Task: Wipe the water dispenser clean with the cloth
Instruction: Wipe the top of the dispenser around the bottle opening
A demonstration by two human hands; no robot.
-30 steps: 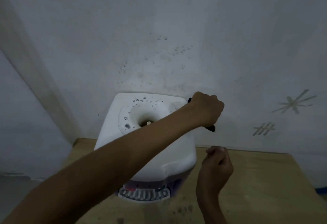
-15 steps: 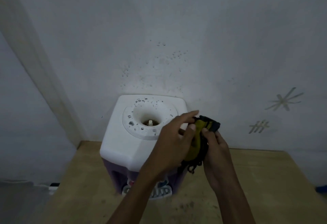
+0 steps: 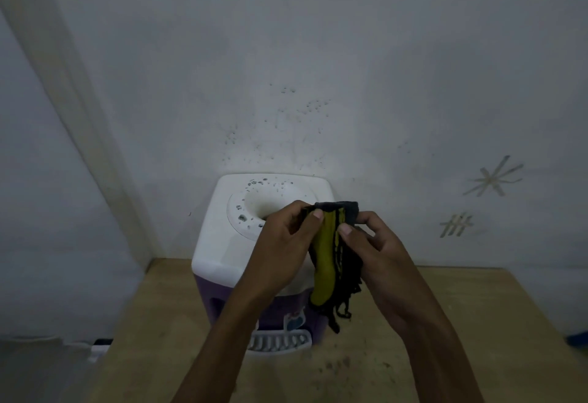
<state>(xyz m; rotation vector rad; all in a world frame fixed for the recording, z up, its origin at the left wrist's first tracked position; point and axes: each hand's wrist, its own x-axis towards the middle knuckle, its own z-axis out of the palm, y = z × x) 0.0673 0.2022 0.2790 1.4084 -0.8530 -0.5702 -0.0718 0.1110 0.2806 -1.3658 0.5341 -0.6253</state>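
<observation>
Both hands hold the cloth [image 3: 331, 253] up in front of the water dispenser [image 3: 222, 243], above its right front corner. The cloth is yellow with black edging and a dark grey top band, bunched into a long strip; its long axis runs nearly vertical, the top end pinched between the hands and the frayed black lower end hanging free, pointing down toward the drip tray [image 3: 280, 342]. The left hand [image 3: 286, 250] pinches the cloth's upper left edge with thumb and curled fingers. The right hand [image 3: 372, 250] grips the upper right edge, its thumb pressed on the yellow face. The cloth does not touch the dispenser as far as can be seen.

The dispenser stands upright against the back wall [image 3: 318, 52], its front facing the person. Its white top has a round bottle well [image 3: 261, 205] whose rim carries dark specks, and no bottle is fitted. The lower body is purple, with a white slotted drip tray at the base.

It stands on a light wooden table [image 3: 477, 323], which shows dark specks near the tray. The wall is pale grey, spattered with small dark marks above the dispenser. To the right there are a star-shaped mark [image 3: 493, 176] and a set of tally-like strokes [image 3: 456, 224]. A pale vertical strip [image 3: 79, 116] runs down the corner at left.
</observation>
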